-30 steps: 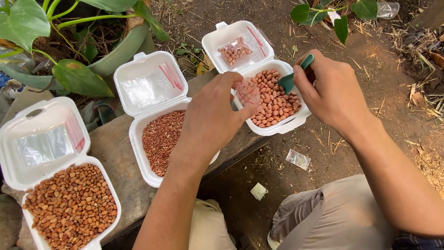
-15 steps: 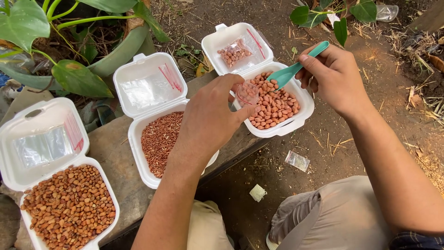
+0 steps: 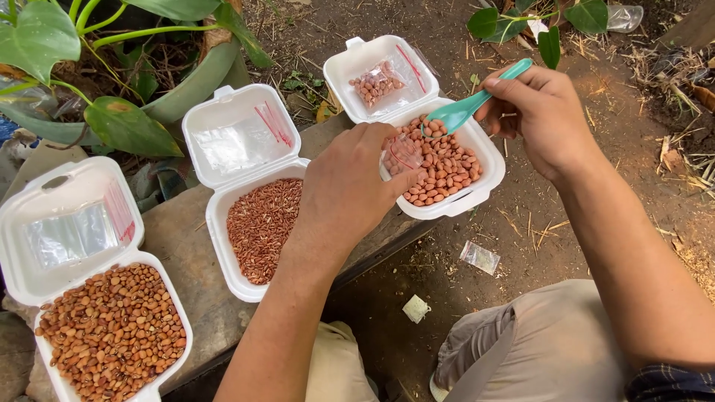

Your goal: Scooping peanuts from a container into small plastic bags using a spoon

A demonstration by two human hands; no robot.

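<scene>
The left hand (image 3: pixel 346 186) is pinching a small clear bag (image 3: pixel 398 155) by its top edge, holding it open just over the white foam box of pink peanuts (image 3: pixel 488 160), which is sitting at the right end of the surface (image 3: pixel 182 238). The right hand (image 3: pixel 540 112) is closing around the handle of a teal plastic spoon (image 3: pixel 465 106), and the spoon's bowl is carrying a few peanuts right beside the bag's mouth. The bag looks very thin, soft and floppy, so it is probably best held at the rim with fingertips, or it folds shut. It looks slippery too. The peanuts are small, light and round, so they can roll off the spoon easily. The spoon looks stiff and light, good to hold at the far end of the handle. The foam box looks light and easy to tip.
</scene>
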